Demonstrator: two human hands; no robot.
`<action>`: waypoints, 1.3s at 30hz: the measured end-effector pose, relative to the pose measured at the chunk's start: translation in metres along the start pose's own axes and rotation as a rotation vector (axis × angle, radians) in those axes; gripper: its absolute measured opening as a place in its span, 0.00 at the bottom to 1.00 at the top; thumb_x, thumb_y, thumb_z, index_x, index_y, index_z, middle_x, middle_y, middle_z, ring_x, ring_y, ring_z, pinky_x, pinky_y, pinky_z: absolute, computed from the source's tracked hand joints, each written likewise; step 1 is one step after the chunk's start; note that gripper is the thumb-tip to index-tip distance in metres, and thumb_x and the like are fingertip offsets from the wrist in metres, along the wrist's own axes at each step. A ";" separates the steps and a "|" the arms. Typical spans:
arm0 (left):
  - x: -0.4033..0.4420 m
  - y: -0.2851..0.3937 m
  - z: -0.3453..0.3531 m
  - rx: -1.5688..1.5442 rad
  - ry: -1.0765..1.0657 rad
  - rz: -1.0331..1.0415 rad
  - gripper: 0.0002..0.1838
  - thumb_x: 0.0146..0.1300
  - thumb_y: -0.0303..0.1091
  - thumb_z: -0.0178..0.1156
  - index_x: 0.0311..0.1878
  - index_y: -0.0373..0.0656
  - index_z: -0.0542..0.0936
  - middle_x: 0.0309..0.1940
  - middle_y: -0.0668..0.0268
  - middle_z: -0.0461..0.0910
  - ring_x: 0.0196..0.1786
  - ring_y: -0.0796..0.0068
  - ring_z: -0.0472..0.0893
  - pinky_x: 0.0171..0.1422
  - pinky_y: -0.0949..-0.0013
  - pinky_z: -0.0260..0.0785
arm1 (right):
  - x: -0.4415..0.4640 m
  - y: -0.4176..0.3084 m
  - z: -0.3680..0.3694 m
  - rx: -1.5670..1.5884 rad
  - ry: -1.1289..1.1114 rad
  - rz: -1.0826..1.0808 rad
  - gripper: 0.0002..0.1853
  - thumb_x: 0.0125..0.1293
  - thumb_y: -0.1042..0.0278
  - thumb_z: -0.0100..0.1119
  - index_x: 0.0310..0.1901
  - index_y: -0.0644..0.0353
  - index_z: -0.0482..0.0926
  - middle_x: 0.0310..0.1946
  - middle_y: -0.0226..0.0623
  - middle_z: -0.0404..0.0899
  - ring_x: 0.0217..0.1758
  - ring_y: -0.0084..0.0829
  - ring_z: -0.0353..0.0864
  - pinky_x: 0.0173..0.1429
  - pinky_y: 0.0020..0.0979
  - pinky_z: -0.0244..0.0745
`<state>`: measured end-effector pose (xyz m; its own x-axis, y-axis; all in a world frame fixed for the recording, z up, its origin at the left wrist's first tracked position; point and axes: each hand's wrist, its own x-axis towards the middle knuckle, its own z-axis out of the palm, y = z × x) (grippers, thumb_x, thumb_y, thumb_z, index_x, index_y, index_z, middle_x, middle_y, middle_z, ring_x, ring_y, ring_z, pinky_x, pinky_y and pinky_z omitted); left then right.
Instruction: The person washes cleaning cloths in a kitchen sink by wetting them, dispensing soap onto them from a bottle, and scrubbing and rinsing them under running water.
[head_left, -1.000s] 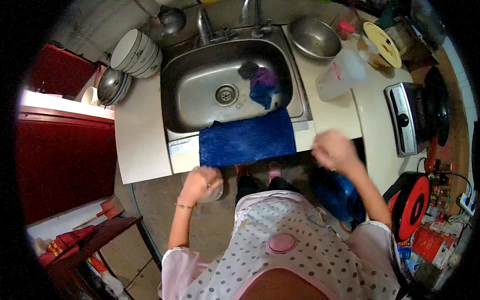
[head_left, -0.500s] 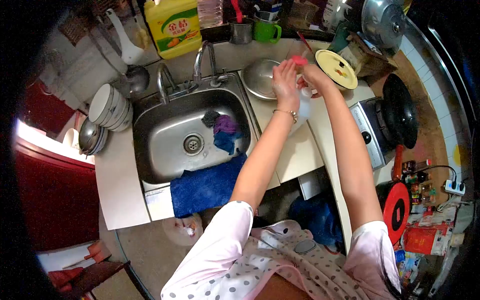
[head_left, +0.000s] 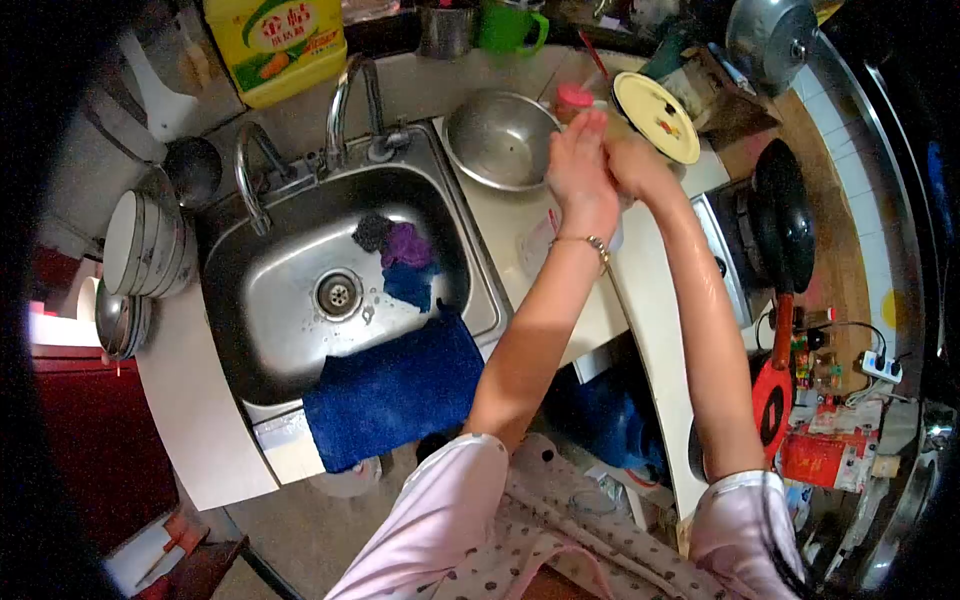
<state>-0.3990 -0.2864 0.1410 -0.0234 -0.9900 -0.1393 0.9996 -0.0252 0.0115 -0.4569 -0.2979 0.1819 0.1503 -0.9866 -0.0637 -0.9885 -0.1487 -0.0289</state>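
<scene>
My left hand (head_left: 584, 168) is above the counter right of the sink, palm turned inward and fingers stretched out close together. Close against it, my right hand (head_left: 638, 166) has its fingers curled inward; what they close around is hidden. Just past my fingertips is a jar with a pink lid (head_left: 573, 97). A steel bowl (head_left: 500, 140) sits left of my left hand, and a yellow lid (head_left: 655, 115) lies beyond my right hand. Partly behind my left wrist is a translucent plastic container (head_left: 538, 245).
The steel sink (head_left: 290, 330) holds dark, purple and blue cloths (head_left: 407, 285). A blue towel (head_left: 395, 390) hangs over its front edge. Stacked bowls (head_left: 150, 240) stand at left, below a yellow jug (head_left: 285, 45). A black pan (head_left: 785, 230) sits on the stove at right.
The view has shifted right, so the sink and counter appear further left. My hands stay together, my right hand closer over my left; the translucent bottle between them is now mostly hidden.
</scene>
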 end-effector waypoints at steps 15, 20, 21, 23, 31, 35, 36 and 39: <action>-0.006 -0.009 -0.006 0.013 -0.057 0.045 0.20 0.57 0.43 0.31 0.44 0.38 0.63 0.45 0.59 0.65 0.49 0.68 0.63 0.56 0.65 0.50 | -0.002 0.006 0.005 -0.149 0.004 -0.074 0.13 0.48 0.66 0.40 0.29 0.64 0.73 0.31 0.48 0.72 0.33 0.44 0.72 0.36 0.40 0.67; -0.006 -0.008 -0.003 -0.025 -0.041 0.063 0.18 0.56 0.40 0.31 0.43 0.38 0.63 0.42 0.59 0.67 0.46 0.67 0.65 0.54 0.65 0.52 | 0.000 0.006 0.001 0.134 -0.010 0.036 0.17 0.53 0.63 0.34 0.35 0.64 0.71 0.33 0.47 0.72 0.33 0.43 0.73 0.36 0.40 0.68; -0.005 -0.007 -0.002 -0.029 -0.068 0.063 0.18 0.56 0.40 0.31 0.42 0.38 0.64 0.42 0.59 0.67 0.45 0.67 0.65 0.54 0.66 0.52 | 0.001 0.007 0.000 0.479 -0.083 0.209 0.19 0.55 0.62 0.31 0.36 0.64 0.71 0.34 0.47 0.72 0.34 0.42 0.73 0.35 0.41 0.68; -0.002 -0.009 0.000 -0.033 -0.107 0.071 0.18 0.57 0.40 0.31 0.41 0.38 0.64 0.41 0.59 0.67 0.45 0.67 0.66 0.54 0.66 0.52 | 0.001 0.011 0.007 0.510 -0.049 0.173 0.21 0.56 0.61 0.27 0.36 0.65 0.71 0.33 0.46 0.72 0.34 0.42 0.73 0.35 0.41 0.68; -0.007 -0.006 0.001 0.137 -0.024 0.182 0.19 0.58 0.40 0.30 0.33 0.37 0.69 0.35 0.60 0.71 0.41 0.67 0.68 0.50 0.67 0.56 | -0.007 -0.003 0.007 0.132 0.039 -0.095 0.15 0.53 0.65 0.33 0.32 0.66 0.70 0.29 0.45 0.72 0.30 0.31 0.69 0.37 0.31 0.62; -0.011 -0.009 0.006 0.142 -0.069 0.213 0.19 0.58 0.39 0.31 0.32 0.36 0.69 0.34 0.61 0.71 0.41 0.68 0.68 0.50 0.68 0.56 | -0.001 0.004 -0.003 0.025 -0.068 -0.180 0.22 0.57 0.60 0.26 0.38 0.67 0.69 0.34 0.54 0.70 0.39 0.46 0.70 0.41 0.40 0.65; -0.013 -0.009 0.010 0.149 -0.046 0.219 0.19 0.58 0.39 0.31 0.33 0.36 0.69 0.34 0.61 0.71 0.41 0.68 0.68 0.50 0.69 0.56 | -0.002 0.002 -0.004 0.291 -0.113 -0.009 0.22 0.57 0.58 0.27 0.39 0.66 0.68 0.35 0.54 0.69 0.40 0.46 0.69 0.42 0.40 0.63; -0.016 -0.008 0.010 0.213 -0.018 0.248 0.18 0.58 0.39 0.31 0.33 0.37 0.69 0.34 0.61 0.71 0.41 0.68 0.68 0.50 0.69 0.56 | -0.006 0.003 -0.002 0.567 -0.150 0.018 0.22 0.55 0.56 0.29 0.40 0.64 0.68 0.38 0.53 0.69 0.43 0.45 0.67 0.45 0.39 0.60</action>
<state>-0.4072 -0.2720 0.1532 0.2183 -0.9718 -0.0891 0.9493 0.1903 0.2502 -0.4607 -0.2924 0.1841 0.1751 -0.9622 -0.2085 -0.8325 -0.0316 -0.5531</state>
